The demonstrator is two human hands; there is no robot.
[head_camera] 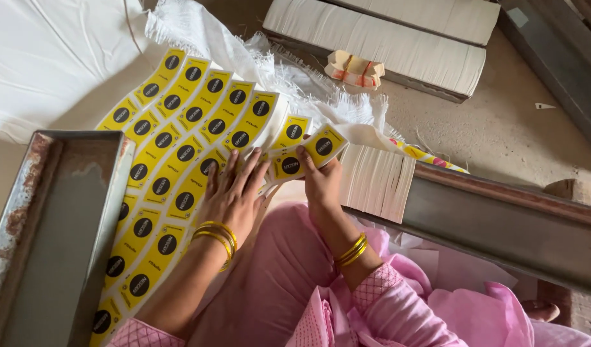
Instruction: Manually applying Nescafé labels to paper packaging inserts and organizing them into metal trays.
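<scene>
Several overlapping rows of yellow labels [180, 154] with black round marks lie fanned out across my lap and the floor. My left hand [231, 193] rests flat on them, fingers spread, pressing the rows down. My right hand [320, 183] pinches one yellow label strip [305, 154] at its lower edge, lifting it just to the right of the fanned rows. Both wrists carry yellow bangles. A stack of white paper sheets [376, 180] stands on edge right beside my right hand.
A rusty grey metal tray [58, 231] lies at the left. A metal beam [501, 218] runs along the right. White cloth [51, 58] covers the upper left. Long white paper stacks [385, 45] and a small folded bundle [354, 69] lie on the floor behind.
</scene>
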